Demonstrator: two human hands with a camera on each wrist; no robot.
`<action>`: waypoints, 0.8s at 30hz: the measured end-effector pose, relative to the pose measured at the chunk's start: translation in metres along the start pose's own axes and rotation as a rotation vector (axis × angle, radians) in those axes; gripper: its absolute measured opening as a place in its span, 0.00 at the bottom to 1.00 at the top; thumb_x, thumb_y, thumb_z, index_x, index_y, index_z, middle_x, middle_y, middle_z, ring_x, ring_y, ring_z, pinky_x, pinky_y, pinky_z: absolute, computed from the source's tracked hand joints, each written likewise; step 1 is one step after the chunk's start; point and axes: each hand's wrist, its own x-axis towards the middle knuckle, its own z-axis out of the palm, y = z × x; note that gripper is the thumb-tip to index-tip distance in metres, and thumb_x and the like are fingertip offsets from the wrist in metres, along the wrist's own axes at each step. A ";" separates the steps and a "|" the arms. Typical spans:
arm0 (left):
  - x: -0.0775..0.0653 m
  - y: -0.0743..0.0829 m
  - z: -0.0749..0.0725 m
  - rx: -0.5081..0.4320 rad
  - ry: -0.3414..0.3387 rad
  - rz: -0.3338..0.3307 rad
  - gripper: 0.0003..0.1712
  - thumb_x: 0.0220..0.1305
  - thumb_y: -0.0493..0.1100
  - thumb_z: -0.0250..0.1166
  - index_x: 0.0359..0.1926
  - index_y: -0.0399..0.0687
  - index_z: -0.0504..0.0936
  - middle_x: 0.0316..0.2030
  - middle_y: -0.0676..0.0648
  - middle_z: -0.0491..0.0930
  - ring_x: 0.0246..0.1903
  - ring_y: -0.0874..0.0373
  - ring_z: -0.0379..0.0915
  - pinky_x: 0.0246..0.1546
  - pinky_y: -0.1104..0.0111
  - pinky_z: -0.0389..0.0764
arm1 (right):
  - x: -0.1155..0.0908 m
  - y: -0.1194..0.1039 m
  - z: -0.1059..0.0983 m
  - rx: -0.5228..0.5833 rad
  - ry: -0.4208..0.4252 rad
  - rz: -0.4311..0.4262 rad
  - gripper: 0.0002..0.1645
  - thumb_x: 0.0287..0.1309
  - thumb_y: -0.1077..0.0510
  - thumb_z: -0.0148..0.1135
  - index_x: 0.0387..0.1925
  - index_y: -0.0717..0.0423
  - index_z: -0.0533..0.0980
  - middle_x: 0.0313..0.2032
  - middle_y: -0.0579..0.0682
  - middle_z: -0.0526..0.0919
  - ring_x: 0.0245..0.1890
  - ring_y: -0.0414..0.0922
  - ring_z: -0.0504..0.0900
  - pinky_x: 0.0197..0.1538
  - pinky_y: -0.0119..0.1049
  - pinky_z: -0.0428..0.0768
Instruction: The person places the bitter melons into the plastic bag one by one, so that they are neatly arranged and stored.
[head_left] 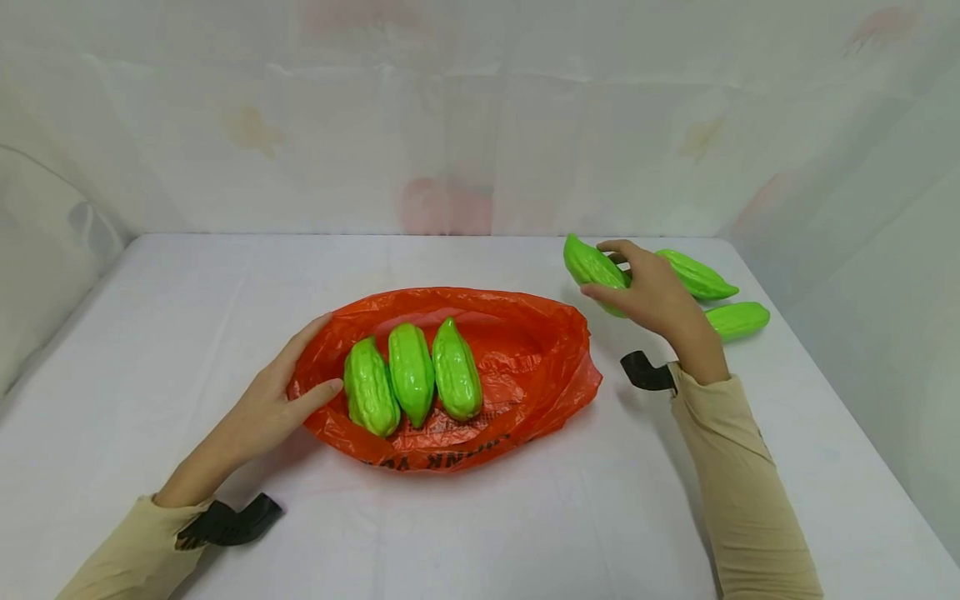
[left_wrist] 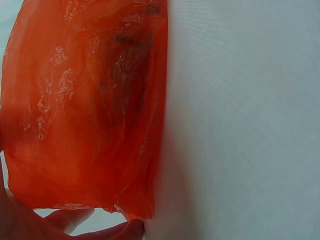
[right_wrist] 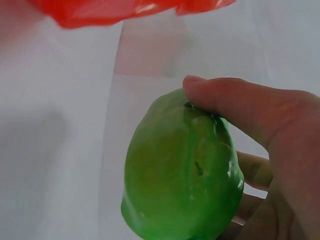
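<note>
A red plastic bag (head_left: 540,358) lies with its mouth spread wide in the middle of the table. Three green bitter melons sit side by side in its left half, the middle bitter melon (head_left: 411,375) between the other two. My left hand (head_left: 273,408) holds the bag's left side, thumb over the rim and fingers along the outside; the left wrist view shows the bag's outer wall (left_wrist: 85,110) close up. Up to the right of the bag, my right hand (head_left: 648,287) grips another bitter melon (head_left: 588,265) between thumb and fingers. The right wrist view shows this bitter melon's rounded end (right_wrist: 175,170).
Two more bitter melons lie at the table's right rear: a far bitter melon (head_left: 697,275) and a nearer bitter melon (head_left: 738,321), partly behind my right wrist. White table cloth (head_left: 487,533) surrounds the bag. A pale patterned curtain (head_left: 450,125) stands along the back edge.
</note>
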 end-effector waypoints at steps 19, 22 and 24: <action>0.000 0.000 0.000 0.010 -0.002 -0.013 0.46 0.68 0.48 0.62 0.78 0.70 0.46 0.76 0.42 0.56 0.71 0.34 0.55 0.61 0.29 0.62 | -0.020 -0.036 -0.004 -0.010 0.095 -0.104 0.38 0.59 0.46 0.68 0.68 0.50 0.68 0.60 0.59 0.77 0.52 0.59 0.82 0.48 0.53 0.84; 0.000 0.000 -0.001 0.007 -0.006 -0.019 0.46 0.68 0.48 0.62 0.78 0.71 0.46 0.76 0.43 0.55 0.71 0.34 0.55 0.61 0.29 0.62 | -0.022 -0.041 -0.003 -0.007 0.103 -0.121 0.37 0.59 0.46 0.69 0.67 0.50 0.69 0.59 0.58 0.78 0.51 0.57 0.83 0.48 0.52 0.84; 0.000 0.001 -0.001 0.006 -0.007 -0.019 0.46 0.68 0.48 0.62 0.78 0.71 0.46 0.76 0.42 0.55 0.71 0.34 0.55 0.61 0.29 0.62 | -0.023 -0.043 -0.002 -0.006 0.106 -0.131 0.37 0.59 0.46 0.68 0.67 0.49 0.69 0.58 0.58 0.79 0.49 0.56 0.83 0.47 0.50 0.84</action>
